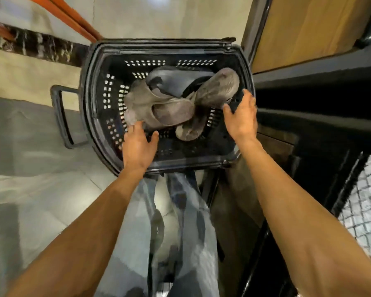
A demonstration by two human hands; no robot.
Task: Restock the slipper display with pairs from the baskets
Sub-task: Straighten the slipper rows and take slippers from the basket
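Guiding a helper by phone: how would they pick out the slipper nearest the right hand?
Start at the black perforated basket. Against its right wall, just beyond the right hand, lies a grey slipper. No other slipper lies further right.

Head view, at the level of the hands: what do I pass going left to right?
Basket handle → left hand → sole-up slipper → right hand → dark shelf unit.

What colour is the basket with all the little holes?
Black. The head view shows the basket best, with grey slippers inside.
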